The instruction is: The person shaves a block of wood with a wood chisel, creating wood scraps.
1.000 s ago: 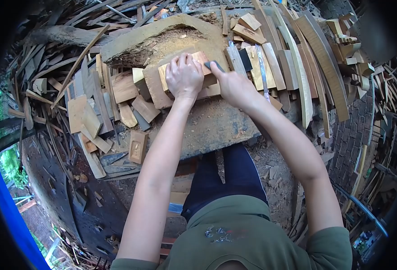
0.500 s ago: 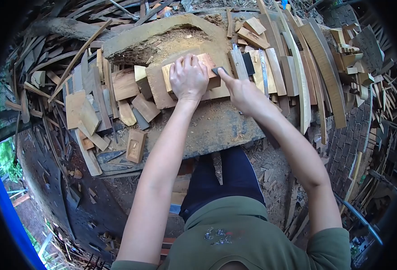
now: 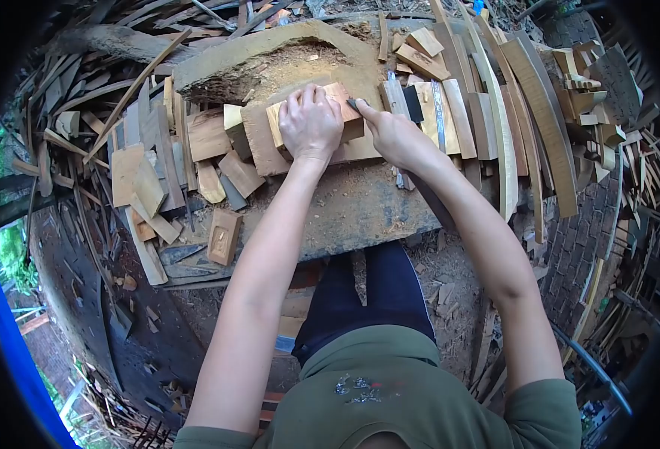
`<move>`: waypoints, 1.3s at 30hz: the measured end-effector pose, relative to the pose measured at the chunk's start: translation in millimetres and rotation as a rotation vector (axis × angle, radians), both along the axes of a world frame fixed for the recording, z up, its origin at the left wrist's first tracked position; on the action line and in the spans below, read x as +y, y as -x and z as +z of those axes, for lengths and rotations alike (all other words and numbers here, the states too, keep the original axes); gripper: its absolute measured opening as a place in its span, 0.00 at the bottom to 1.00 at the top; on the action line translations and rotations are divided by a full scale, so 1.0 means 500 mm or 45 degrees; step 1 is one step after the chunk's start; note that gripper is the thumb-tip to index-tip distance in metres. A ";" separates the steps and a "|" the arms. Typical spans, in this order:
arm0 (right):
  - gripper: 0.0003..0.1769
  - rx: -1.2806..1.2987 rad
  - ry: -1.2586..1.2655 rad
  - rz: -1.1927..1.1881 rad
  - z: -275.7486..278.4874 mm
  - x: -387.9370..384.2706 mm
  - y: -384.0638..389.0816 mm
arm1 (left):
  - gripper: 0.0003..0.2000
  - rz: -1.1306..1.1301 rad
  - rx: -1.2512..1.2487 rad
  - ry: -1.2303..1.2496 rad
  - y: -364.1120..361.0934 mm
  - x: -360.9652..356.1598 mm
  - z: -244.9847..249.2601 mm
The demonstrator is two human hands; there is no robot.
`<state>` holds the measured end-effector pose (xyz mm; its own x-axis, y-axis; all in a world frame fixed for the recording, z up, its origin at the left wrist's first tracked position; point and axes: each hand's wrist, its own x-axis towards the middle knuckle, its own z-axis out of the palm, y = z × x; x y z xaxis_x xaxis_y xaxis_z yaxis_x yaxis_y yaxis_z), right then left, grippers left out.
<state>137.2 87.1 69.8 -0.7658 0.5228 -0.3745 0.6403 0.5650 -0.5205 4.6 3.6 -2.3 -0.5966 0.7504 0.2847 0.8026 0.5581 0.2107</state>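
Observation:
My left hand [image 3: 312, 127] is curled over a pale and reddish wooden block [image 3: 349, 118], pressing it against a wider board [image 3: 257, 142] on the workbench. To its right, my right hand [image 3: 401, 136] is closed around a long, dark, flat tool [image 3: 428, 200]. The tool's dark tip [image 3: 352, 103] pokes out past my fingers at the block's right end, while its other part runs back beneath my right forearm. My grip hides the middle of the tool, and its exact kind I cannot tell.
Sawdust covers the worn bench [image 3: 322, 213]. A small block with a carved recess [image 3: 224, 236] lies near the front left edge. Wood offcuts [image 3: 209, 137] sit left of the board. Long curved strips [image 3: 543, 123] and a metal ruler [image 3: 438, 112] lie to the right.
My right hand and the tool have shifted slightly up and left, bringing the tip higher beside the block. My left hand stays on the block.

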 end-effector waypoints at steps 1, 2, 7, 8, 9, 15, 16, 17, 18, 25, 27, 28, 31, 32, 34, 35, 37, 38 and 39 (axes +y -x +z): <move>0.29 -0.005 -0.001 0.002 -0.008 -0.005 -0.014 | 0.16 0.002 -0.005 -0.001 -0.008 -0.006 -0.003; 0.29 -0.013 -0.025 0.005 -0.011 -0.008 -0.030 | 0.16 -0.007 -0.001 -0.010 -0.010 -0.006 -0.003; 0.28 0.068 -0.032 -0.004 -0.011 -0.003 0.003 | 0.16 -0.008 -0.016 0.004 -0.008 -0.004 0.004; 0.28 0.062 -0.032 -0.010 -0.032 0.015 0.023 | 0.16 -0.009 -0.012 0.002 -0.003 0.000 0.004; 0.28 0.069 -0.034 -0.010 -0.029 0.015 0.023 | 0.16 -0.009 -0.010 0.005 0.001 0.001 0.005; 0.27 -0.039 0.018 0.047 0.003 0.005 -0.003 | 0.15 0.008 0.005 -0.033 -0.001 -0.001 -0.010; 0.26 0.022 -0.013 0.055 -0.019 0.021 0.012 | 0.15 0.007 0.033 -0.052 0.000 0.002 -0.008; 0.26 0.033 -0.023 0.058 -0.035 0.036 0.025 | 0.15 0.010 0.044 -0.061 0.002 0.005 -0.004; 0.26 0.031 0.012 0.042 -0.037 0.043 0.040 | 0.15 0.006 0.015 -0.031 0.001 0.001 0.000; 0.28 -0.051 -0.005 0.012 -0.035 0.028 0.024 | 0.15 0.000 0.018 -0.029 0.000 0.002 -0.005; 0.29 0.047 -0.118 0.052 -0.052 0.053 0.064 | 0.15 -0.001 0.013 -0.021 -0.001 0.001 0.000; 0.30 -0.015 -0.067 0.045 -0.051 0.055 0.066 | 0.15 -0.004 -0.002 -0.008 -0.001 0.000 0.002; 0.28 -0.052 -0.059 0.056 -0.015 0.023 0.019 | 0.15 -0.009 0.014 -0.025 0.000 -0.001 -0.002; 0.28 -0.052 -0.044 0.056 -0.012 0.018 0.012 | 0.15 -0.006 0.008 -0.017 0.004 0.000 -0.006; 0.28 0.001 -0.071 0.065 -0.051 0.027 0.027 | 0.15 -0.007 0.017 -0.024 0.000 0.001 -0.006; 0.28 0.080 -0.129 0.076 -0.068 0.046 0.046 | 0.15 -0.015 0.021 -0.033 -0.002 0.004 -0.004; 0.29 -0.006 -0.129 0.040 -0.067 0.059 0.071 | 0.15 -0.024 0.016 -0.039 0.001 0.000 0.001; 0.30 0.026 -0.146 0.063 -0.065 0.055 0.065 | 0.15 -0.019 0.016 -0.013 0.000 -0.001 0.001; 0.31 0.047 -0.159 0.087 -0.064 0.046 0.053 | 0.15 -0.021 0.015 -0.011 0.002 0.001 0.004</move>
